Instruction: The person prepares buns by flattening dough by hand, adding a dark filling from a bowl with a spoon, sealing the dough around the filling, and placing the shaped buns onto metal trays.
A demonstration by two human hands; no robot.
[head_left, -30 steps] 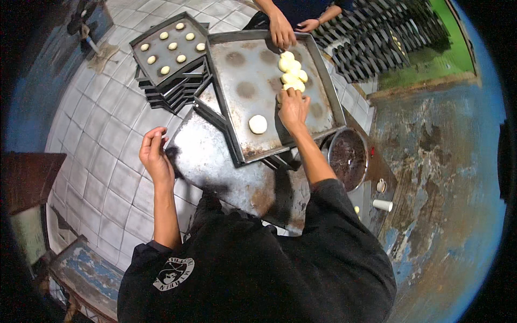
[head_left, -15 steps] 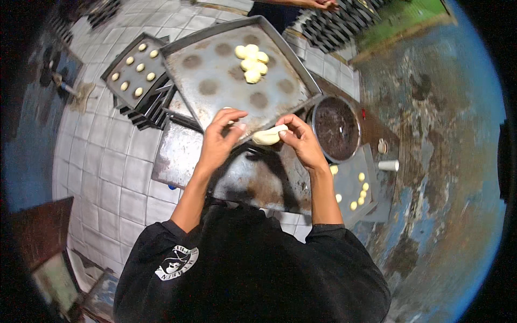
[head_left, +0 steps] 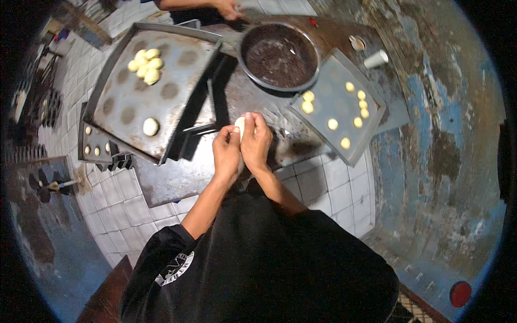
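A pale piece of dough (head_left: 239, 125) is pinched between my two hands, which are held together above the metal table. My left hand (head_left: 226, 152) closes on it from the left with thumb and fingertips. From the other side my right hand (head_left: 255, 141) grips it, fingers bent over its top; much of the dough is hidden. To the left, a large metal tray (head_left: 121, 89) bears a single round dough ball (head_left: 151, 127) near its front corner and a cluster of yellowish dough pieces (head_left: 145, 65) farther back.
Ahead stands a round metal bowl (head_left: 316, 62) of dark crumbly filling (head_left: 279, 56). A smaller tray (head_left: 344, 70) with several dough balls lies right, near a white cup (head_left: 376, 59). Another tray (head_left: 86, 153) sits below the large one. Another person's hand (head_left: 229, 9) shows at the top.
The view has turned right. My left hand has left the large tray and joined my right hand on the dough. A dough ball shows on the tray near where my left hand was.
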